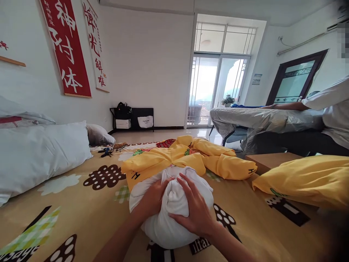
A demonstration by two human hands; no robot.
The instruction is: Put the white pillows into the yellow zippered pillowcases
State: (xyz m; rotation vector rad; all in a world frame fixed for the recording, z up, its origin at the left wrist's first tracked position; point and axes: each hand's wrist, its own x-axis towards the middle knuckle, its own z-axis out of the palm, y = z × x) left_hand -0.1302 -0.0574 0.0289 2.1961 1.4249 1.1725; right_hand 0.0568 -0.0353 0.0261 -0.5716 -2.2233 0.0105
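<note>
A bunched white cloth garment (176, 225) lies on the patterned bedspread (103, 214) right in front of me. My left hand (155, 196) presses on its left side, the fingers curled against the fabric. From the right, my right hand (195, 205) grips the same bundle, thumb low and fingers over the top. Between both hands the cloth bulges up in a rounded roll. Just beyond it spreads a yellow garment (160, 154) with dark lettering and leaf prints, its sleeves or legs stretched to the right. What kind of white garment it is, I cannot tell.
A white pillow (40, 153) lies at the left, with small dark objects (105, 152) beyond it. More yellow fabric (308, 178) hangs at the right edge near a brown box (275, 160). Another person's arm (289, 106) rests on a plastic-covered table (261, 120).
</note>
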